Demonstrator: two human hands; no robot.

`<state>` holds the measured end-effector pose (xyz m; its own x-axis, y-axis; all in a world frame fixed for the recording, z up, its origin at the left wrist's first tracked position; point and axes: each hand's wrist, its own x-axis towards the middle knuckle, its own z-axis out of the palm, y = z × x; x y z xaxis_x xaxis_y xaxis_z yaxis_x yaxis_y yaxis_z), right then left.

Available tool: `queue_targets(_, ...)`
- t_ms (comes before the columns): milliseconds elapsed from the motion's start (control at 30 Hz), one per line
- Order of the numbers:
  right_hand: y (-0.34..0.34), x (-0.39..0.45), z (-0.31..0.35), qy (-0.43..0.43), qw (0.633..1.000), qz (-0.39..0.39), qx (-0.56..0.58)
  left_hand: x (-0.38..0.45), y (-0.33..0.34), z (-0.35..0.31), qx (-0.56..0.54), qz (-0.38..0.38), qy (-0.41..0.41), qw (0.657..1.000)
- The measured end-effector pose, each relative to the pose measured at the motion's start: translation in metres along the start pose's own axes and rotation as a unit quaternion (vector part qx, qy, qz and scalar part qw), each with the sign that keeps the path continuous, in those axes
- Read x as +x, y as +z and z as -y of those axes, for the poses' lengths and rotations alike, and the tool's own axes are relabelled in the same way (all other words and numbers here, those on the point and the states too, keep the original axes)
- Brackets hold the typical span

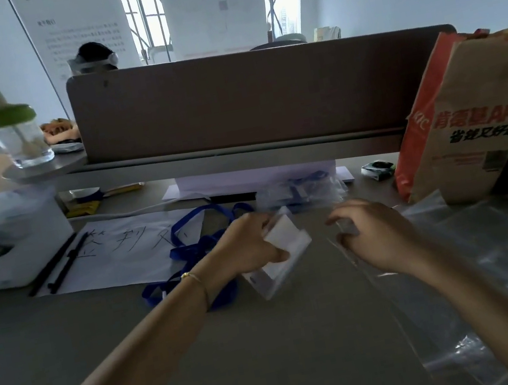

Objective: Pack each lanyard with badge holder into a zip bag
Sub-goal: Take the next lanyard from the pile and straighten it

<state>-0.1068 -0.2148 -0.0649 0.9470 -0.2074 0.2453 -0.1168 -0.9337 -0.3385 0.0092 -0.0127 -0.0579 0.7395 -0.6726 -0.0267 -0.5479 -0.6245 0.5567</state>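
One badge holder [284, 248], white and clear, pinched in my left hand [248, 244]; thumb on the near face, fingers curled over the far edge. Long axis tilted, running from upper right down toward me. Blue lanyard [195, 253], attached by my reading, trailing left in loose loops over the desk [206, 353] and onto a handwritten paper sheet [126, 248]. Zip bag [347, 237], thin and clear, just right of the holder; my right hand [379, 234] has curled fingers at its top edge, apparently pinching it, blur makes this uncertain. Holder lies left of the bag mouth, left hand nearer. Further back: packed bags [306, 188], paper takeaway bag [478, 125] far right
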Motion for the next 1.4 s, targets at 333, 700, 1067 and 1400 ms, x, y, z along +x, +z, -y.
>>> queue_targets(333, 0.034, 0.017, 0.079, -0.126, 0.988, 0.034, 0.087, -0.036, -0.098, 0.096, -0.122, -0.078, -0.09, 0.985)
queue_targets(700, 0.104, 0.039, 0.191, -0.172, 0.977, 0.124, 0.023, -0.038, -0.118, 0.145, -0.016, -0.13, -0.146, 0.981)
queue_targets(1067, 0.124, 0.046, 0.206, -0.158, 0.977, 0.084, 0.118, -0.033, -0.116, 0.146, -0.008, -0.2, -0.119, 0.973)
queue_targets(1400, 0.051, 0.055, 0.113, 0.022, 0.853, 0.06, 0.518, -0.036, -0.097, 0.107, -0.021, -0.171, -0.047, 0.984)
